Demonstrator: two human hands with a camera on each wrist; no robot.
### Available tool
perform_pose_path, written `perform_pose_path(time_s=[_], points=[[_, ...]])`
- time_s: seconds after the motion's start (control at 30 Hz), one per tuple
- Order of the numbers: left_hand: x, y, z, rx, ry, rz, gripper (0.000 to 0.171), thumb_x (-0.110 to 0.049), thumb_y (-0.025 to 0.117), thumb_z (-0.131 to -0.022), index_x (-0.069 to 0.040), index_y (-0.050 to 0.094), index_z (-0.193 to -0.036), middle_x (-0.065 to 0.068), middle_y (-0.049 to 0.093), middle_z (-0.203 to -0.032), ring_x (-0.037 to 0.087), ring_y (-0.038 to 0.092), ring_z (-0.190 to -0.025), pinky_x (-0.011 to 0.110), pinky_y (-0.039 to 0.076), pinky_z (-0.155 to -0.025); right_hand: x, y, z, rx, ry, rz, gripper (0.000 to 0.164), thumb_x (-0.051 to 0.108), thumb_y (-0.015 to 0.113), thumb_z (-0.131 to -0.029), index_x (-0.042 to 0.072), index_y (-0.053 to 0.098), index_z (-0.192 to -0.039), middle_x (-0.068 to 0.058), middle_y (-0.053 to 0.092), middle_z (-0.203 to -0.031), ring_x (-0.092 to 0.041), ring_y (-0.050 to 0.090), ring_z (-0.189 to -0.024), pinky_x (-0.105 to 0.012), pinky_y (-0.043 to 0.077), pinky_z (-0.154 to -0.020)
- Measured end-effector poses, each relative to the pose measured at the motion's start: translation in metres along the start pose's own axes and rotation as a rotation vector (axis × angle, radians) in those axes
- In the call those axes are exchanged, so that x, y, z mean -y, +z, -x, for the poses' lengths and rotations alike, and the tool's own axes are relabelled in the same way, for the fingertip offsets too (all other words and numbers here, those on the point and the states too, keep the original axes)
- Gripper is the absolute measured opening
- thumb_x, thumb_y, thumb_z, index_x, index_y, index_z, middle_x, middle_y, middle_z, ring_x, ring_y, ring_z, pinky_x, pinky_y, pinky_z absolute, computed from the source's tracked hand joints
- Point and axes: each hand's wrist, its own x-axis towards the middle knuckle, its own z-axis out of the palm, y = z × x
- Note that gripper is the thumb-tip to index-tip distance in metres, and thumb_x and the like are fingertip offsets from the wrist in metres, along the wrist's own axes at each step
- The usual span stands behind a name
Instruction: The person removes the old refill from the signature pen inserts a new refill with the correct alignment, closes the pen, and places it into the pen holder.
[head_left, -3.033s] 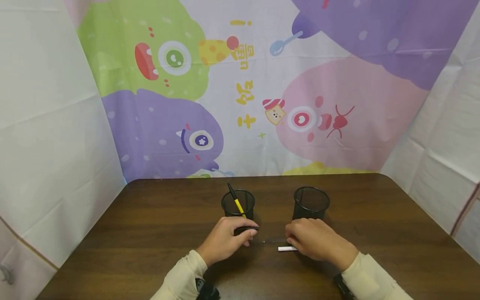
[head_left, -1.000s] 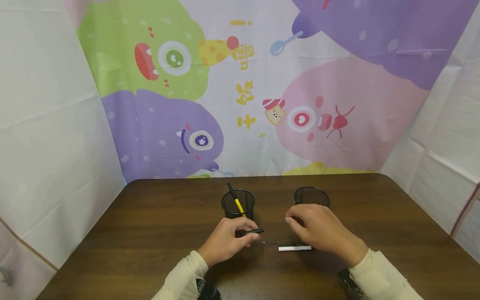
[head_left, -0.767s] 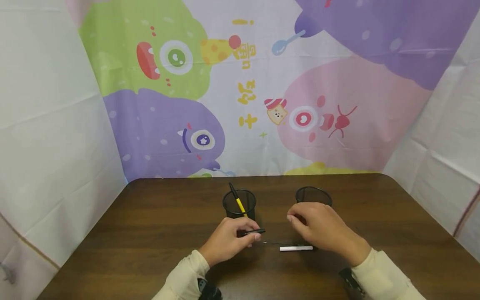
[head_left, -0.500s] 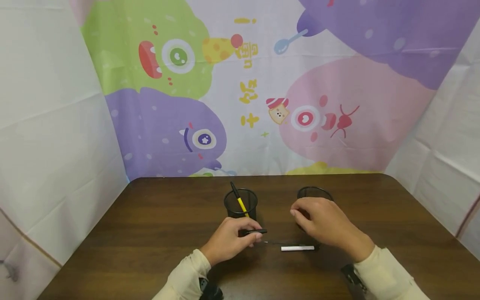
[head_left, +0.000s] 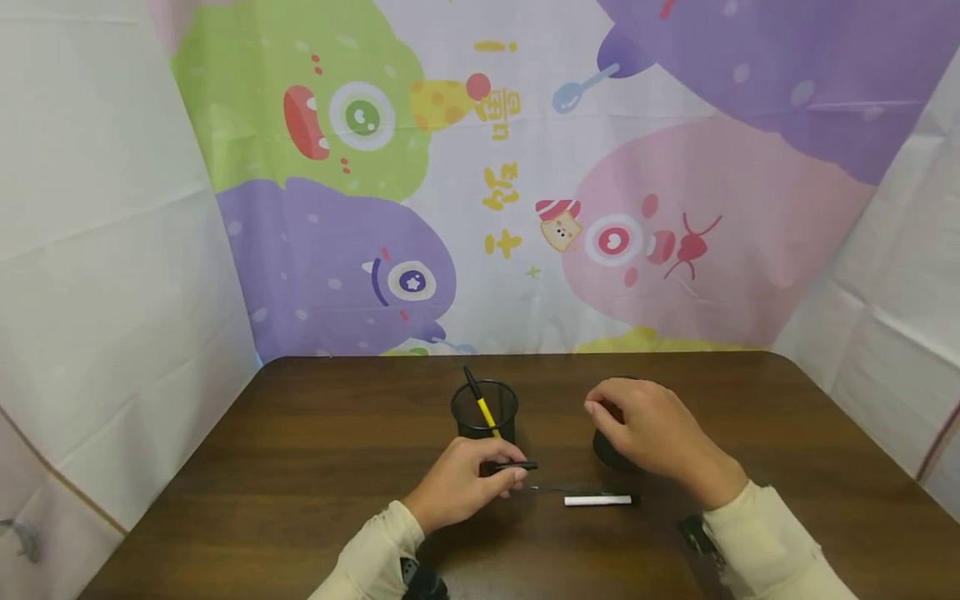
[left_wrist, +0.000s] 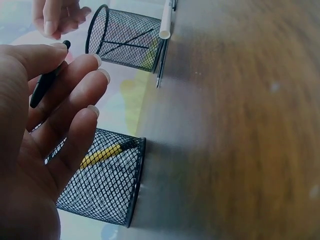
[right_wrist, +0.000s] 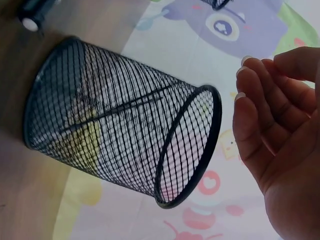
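In the head view my left hand (head_left: 461,483) pinches a short black pen (left_wrist: 47,82), tapered at one end, between thumb and fingers. It hovers just in front of the left mesh pen cup (left_wrist: 105,195), where a black-and-yellow pen (head_left: 486,410) leans. My right hand (head_left: 660,425) hangs over the right mesh pen cup (right_wrist: 110,145), hiding most of it from above. Nothing shows between its loosely curled fingers (right_wrist: 247,115), which are beside that cup's rim in the right wrist view. Between the hands lie a white tube (head_left: 597,501) with a black end and a slim black rod (left_wrist: 161,65) with a metal pen tip.
The brown wooden table (head_left: 337,467) carries both cups, standing apart side by side. A cartoon-printed curtain (head_left: 517,308) hangs behind its back edge, with white fabric walls (head_left: 112,250) on either side. Both wrists wear black bands.
My right hand has risen from beside the white tube to over the right cup, uncovering the tube. My left hand stays in place, and the black pen sticks out further from its fingers.
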Motion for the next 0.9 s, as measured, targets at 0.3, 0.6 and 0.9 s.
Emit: perform_pose_path(time_s=[0.3,0.6,0.9], points=[[0.004,0.002,0.000,-0.001,0.000,0.005,0.012,-0.001,0.069,-0.094,0.000,0.071,-0.105,0.011,0.074,-0.086,0.028,0.072,-0.071,0.027,0.059,-0.065,-0.012,-0.005,-0.004,0.041,0.046,0.037,0.004,0.017,0.071,-0.093,0.013,0.072,-0.092,0.008,0.064,-0.083,-0.011,0.059,-0.071,-0.036,0.052,-0.065],[-0.006,0.000,0.001,0.006,0.015,0.015,0.011,0.001,0.068,-0.094,0.003,0.071,-0.104,0.015,0.073,-0.084,0.030,0.071,-0.070,0.029,0.060,-0.064,-0.017,-0.011,-0.011,0.130,0.148,0.074,0.007,0.022,0.071,-0.094,0.016,0.072,-0.092,0.008,0.064,-0.082,-0.011,0.059,-0.072,-0.039,0.053,-0.066],[-0.003,0.001,-0.001,0.009,0.017,0.007,0.010,0.000,0.067,-0.095,0.001,0.071,-0.104,0.013,0.073,-0.083,0.023,0.071,-0.068,0.034,0.060,-0.064,-0.019,-0.013,-0.007,0.198,0.198,0.082,0.009,0.025,0.071,-0.094,0.016,0.072,-0.095,0.007,0.064,-0.085,-0.013,0.059,-0.074,-0.040,0.054,-0.067]])
